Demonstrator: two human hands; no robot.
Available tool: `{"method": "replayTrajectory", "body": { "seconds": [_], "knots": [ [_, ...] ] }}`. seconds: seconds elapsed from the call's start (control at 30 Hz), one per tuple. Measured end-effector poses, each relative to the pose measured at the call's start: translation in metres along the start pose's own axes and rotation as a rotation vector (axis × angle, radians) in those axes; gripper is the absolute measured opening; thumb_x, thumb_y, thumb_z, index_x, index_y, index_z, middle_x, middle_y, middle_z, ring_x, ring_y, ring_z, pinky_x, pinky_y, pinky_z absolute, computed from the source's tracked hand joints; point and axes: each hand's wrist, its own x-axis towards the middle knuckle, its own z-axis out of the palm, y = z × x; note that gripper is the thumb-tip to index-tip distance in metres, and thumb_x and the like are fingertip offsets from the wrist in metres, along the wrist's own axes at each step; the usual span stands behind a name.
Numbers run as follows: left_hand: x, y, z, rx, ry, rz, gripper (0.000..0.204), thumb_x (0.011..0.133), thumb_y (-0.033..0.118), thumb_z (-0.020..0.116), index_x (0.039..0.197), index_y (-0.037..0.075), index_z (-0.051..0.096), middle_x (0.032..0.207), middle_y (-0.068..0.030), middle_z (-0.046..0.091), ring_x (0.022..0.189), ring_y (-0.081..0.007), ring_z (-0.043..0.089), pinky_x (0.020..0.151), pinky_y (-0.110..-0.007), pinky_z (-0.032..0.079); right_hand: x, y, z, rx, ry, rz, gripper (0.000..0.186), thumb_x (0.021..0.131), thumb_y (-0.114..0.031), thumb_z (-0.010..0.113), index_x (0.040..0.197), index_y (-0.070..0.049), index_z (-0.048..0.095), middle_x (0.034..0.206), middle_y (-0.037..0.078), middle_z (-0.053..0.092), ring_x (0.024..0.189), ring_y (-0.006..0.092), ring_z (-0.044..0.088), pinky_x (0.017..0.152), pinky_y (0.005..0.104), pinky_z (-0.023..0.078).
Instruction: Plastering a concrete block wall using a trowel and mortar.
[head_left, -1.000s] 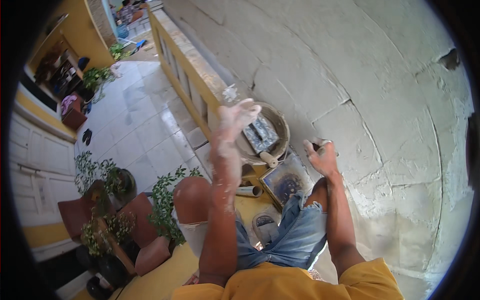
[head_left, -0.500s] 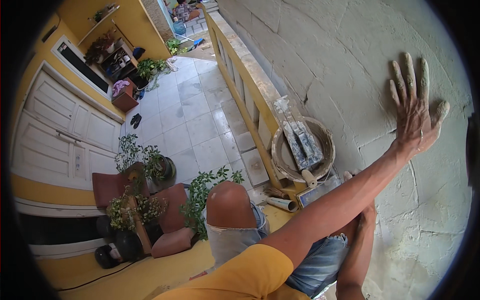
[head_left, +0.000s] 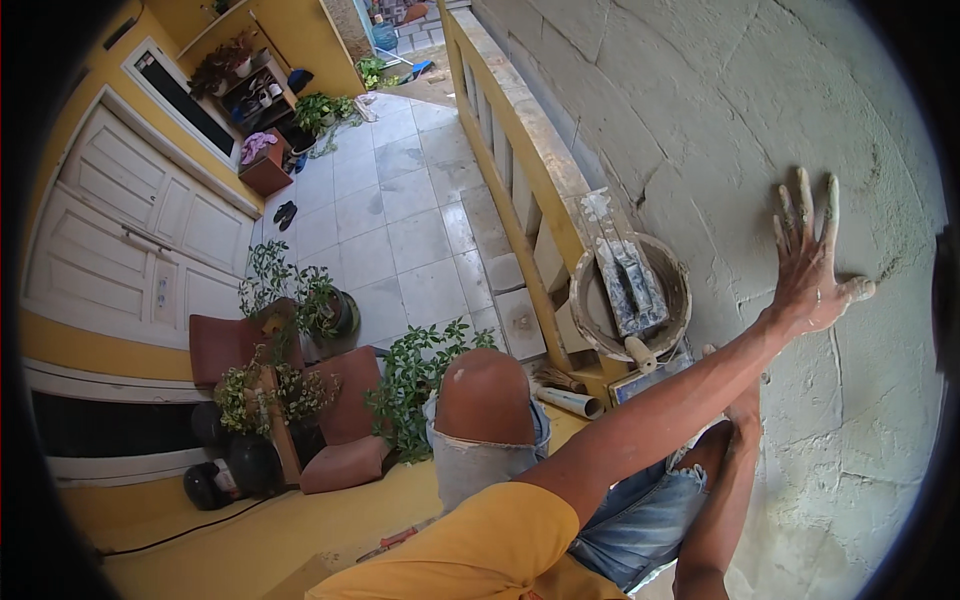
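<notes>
My left hand (head_left: 812,278) lies against the grey plastered wall (head_left: 700,120), fingers spread and smeared with pale plaster. Nothing shows in it. My right hand (head_left: 745,405) is low by the wall, mostly covered by my left forearm; a fingertip or so peeks out beyond it, and whether it holds anything is hidden. Left of my hands stands a plaster-crusted bucket (head_left: 682,310). Across its top rests a plaster-coated float (head_left: 628,285), and a wooden tool handle (head_left: 640,354) sticks out at its near rim.
A yellow balustrade (head_left: 505,165) runs beside the wall. Under the bucket lie a pipe (head_left: 572,402) and a brush (head_left: 556,380). My bent knee (head_left: 485,395) is on a yellow ledge (head_left: 240,545). Below are a tiled floor (head_left: 385,215), potted plants (head_left: 420,390) and brown chairs (head_left: 345,400).
My left hand has slid down and toward me along the wall, still spread. The whole view has shifted slightly, moving the bucket and balustrade rightward in the picture.
</notes>
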Motion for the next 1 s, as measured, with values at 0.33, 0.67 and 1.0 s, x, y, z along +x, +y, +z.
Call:
{"method": "replayTrajectory", "body": {
  "seconds": [0.33,0.67,1.0],
  "knots": [
    [-0.105,-0.091,-0.148,-0.017,0.592,-0.408,0.069,0.096,0.026,0.068,0.151,-0.006,0.042,0.147,-0.0306,0.052,0.141,-0.0397,0.049,0.12,-0.047,0.035,0.019,-0.027,0.001,-0.188,0.009,-0.035,0.025,0.092,-0.017,0.072,0.106,0.003,0.077,0.081,0.019,0.075,0.071,0.0219,0.068,0.07,0.0382,0.053],
    [-0.125,-0.17,-0.125,0.253,0.326,-0.992,0.063,0.085,0.04,0.083,0.12,-0.009,0.063,0.124,-0.0306,0.068,0.116,-0.0454,0.066,0.102,-0.047,0.051,-0.002,-0.049,0.028,0.004,-0.077,-0.077,0.032,0.098,-0.025,0.07,0.106,0.006,0.075,0.078,0.009,0.071,0.071,0.0144,0.059,0.069,0.0353,0.052],
    [-0.106,-0.241,-0.144,0.242,0.412,-0.813,0.044,0.085,0.03,0.08,0.087,-0.013,0.069,0.092,-0.0241,0.075,0.078,-0.0408,0.074,0.074,-0.045,0.061,-0.013,-0.064,0.099,-0.272,-0.251,-0.229,0.051,0.094,-0.033,0.072,0.129,0.003,0.064,0.11,0.031,0.07,0.106,0.05,0.066,0.096,0.0531,0.052]
  ]
}}
